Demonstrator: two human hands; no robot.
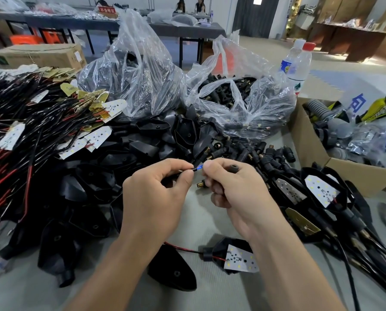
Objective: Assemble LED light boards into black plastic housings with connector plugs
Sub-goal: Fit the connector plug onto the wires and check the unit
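My left hand pinches a thin black wire with a blue tip between thumb and forefinger. My right hand touches that tip with its fingertips and grips a black connector plug, whose brass threaded end pokes out below. Near my wrists lies a black housing with a white LED board in it; red and black wires trail from it to the left. Loose black housings are heaped to the left and in the middle.
A tangle of red and black wired LED boards fills the left. Two clear bags hold black parts; loose plugs lie before them. Finished units lie to the right beside a cardboard box. Two water bottles stand behind.
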